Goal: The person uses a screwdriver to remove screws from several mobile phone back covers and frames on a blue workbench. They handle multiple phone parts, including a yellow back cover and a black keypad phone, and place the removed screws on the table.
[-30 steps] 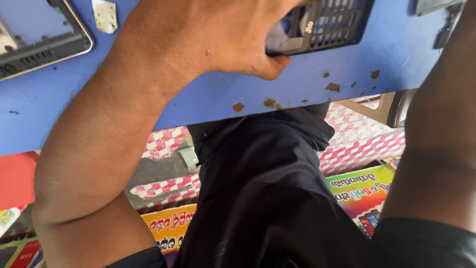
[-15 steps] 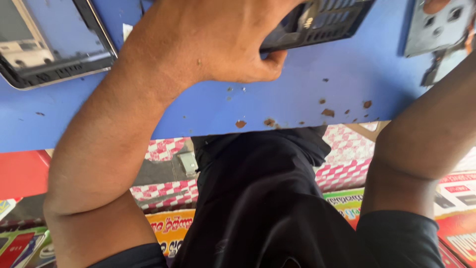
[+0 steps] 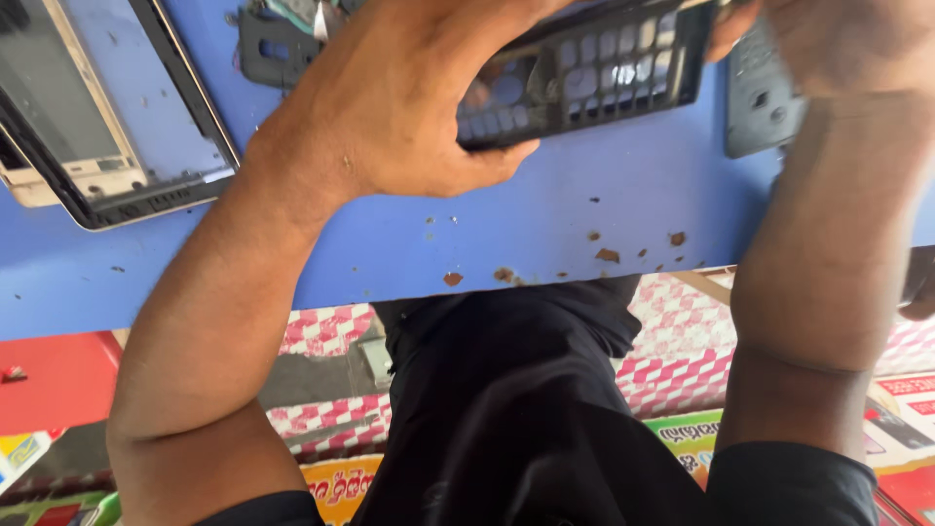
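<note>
My left hand (image 3: 409,97) grips a black plastic keypad frame (image 3: 604,73) with rows of empty button holes, held just above the blue table (image 3: 545,224). My thumb wraps under its near edge. At the top right, my right hand (image 3: 838,39) reaches to the frame's right end; its fingers are cut off by the picture's edge, so its grip is unclear. A dark grey phone cover (image 3: 765,97) lies on the table under my right wrist.
A black phone screen frame (image 3: 107,127) lies on the table at the left, a small black part (image 3: 268,44) beside it. The table's near edge has chipped paint. Below it are my dark trousers (image 3: 516,409), a pink-checked floor and colourful printed sheets (image 3: 341,477).
The view has shifted down and nearer the table. My right hand has come up to the keypad frame's right end, and the frame now shows more fully.
</note>
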